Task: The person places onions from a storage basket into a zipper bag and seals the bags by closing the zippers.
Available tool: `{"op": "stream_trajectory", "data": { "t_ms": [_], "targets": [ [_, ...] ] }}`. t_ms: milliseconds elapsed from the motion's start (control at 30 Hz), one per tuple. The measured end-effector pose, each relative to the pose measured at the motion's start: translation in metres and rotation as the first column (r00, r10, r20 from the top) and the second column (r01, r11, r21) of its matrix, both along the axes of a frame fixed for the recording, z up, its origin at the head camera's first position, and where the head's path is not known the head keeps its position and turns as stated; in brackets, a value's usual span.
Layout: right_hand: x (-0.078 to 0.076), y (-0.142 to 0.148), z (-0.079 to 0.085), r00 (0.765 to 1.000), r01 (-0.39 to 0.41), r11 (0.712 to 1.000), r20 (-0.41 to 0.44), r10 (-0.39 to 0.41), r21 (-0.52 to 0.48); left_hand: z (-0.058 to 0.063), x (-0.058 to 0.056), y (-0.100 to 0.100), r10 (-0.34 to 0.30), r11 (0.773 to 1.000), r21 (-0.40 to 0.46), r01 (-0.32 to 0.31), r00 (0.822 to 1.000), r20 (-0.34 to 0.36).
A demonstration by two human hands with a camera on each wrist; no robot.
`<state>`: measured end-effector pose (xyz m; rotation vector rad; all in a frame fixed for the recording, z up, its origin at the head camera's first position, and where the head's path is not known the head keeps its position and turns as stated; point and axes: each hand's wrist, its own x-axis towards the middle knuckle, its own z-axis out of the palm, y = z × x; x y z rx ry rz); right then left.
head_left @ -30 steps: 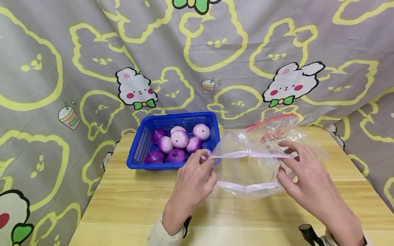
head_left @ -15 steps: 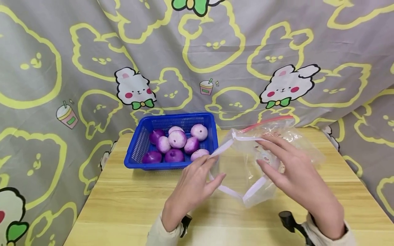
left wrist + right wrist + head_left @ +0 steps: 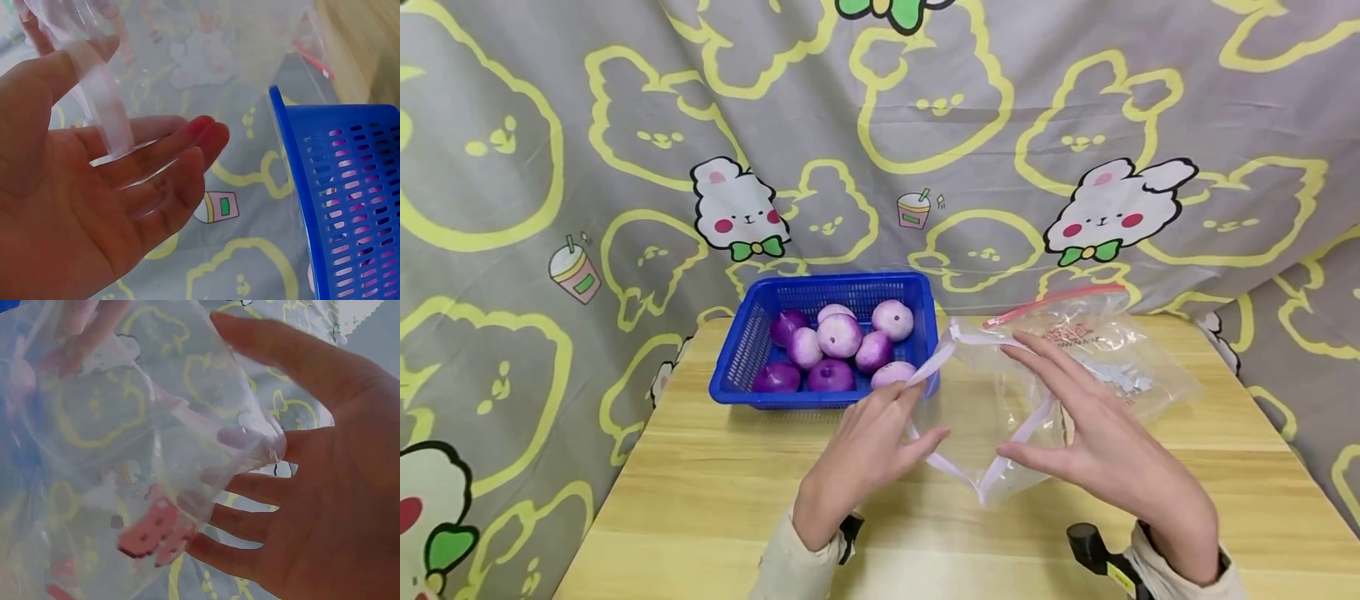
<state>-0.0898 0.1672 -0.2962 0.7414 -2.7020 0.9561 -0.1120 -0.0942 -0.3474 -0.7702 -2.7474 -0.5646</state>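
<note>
A clear plastic zip bag (image 3: 973,396) with a pale lilac strip round its mouth gapes in a diamond shape above the table. At its left corner, my left hand (image 3: 867,446) has straight fingers against the strip (image 3: 105,103), the thumb held apart. My right hand (image 3: 1101,433) lies along the bag's right side, fingers extended and thumb at the lower edge of the mouth. Seen from the right wrist, its spread fingers (image 3: 250,487) touch the film. Beyond the left hand, a blue basket (image 3: 722,354) holds several purple onions (image 3: 838,336), the nearest partly behind my fingers.
A second clear bag (image 3: 1150,362) with a red zip (image 3: 1060,304) and red print lies behind the right hand. The wooden table (image 3: 700,500) ends at a patterned grey curtain (image 3: 820,108) at the back and sides.
My right hand has moved left and let go of the bag's edge, its fingers straightening. The left thumb has come away from the strip. The mouth has narrowed from a wide shape into a diamond.
</note>
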Motion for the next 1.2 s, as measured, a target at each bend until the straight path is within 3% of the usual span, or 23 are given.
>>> {"op": "stream_trajectory", "data": {
  "t_ms": [333,567,833,933,1200],
  "targets": [
    [-0.008,-0.001,-0.008,1.0,-0.022,1.0,-0.003,0.022,-0.005,-0.004,-0.001,-0.002,-0.001,0.997,-0.076,0.008,0.996,0.088],
    [-0.013,0.003,-0.012,0.999,-0.002,1.0,-0.034,0.002,0.007,-0.017,-0.003,-0.001,0.002,0.991,-0.132,0.021,0.985,0.175],
    [-0.016,0.002,-0.013,0.999,0.003,0.999,-0.052,-0.001,0.034,-0.02,-0.007,0.001,-0.032,0.987,-0.15,0.062,0.981,0.193],
    [-0.016,0.001,-0.014,0.998,-0.013,0.999,-0.054,0.014,0.03,-0.02,-0.007,0.0,-0.07,0.988,-0.122,0.091,0.983,0.169],
    [-0.017,0.0,-0.014,0.998,-0.034,0.999,-0.047,0.036,0.026,-0.012,-0.006,-0.002,-0.127,0.992,-0.027,0.126,0.991,-0.029]
  ]
}}
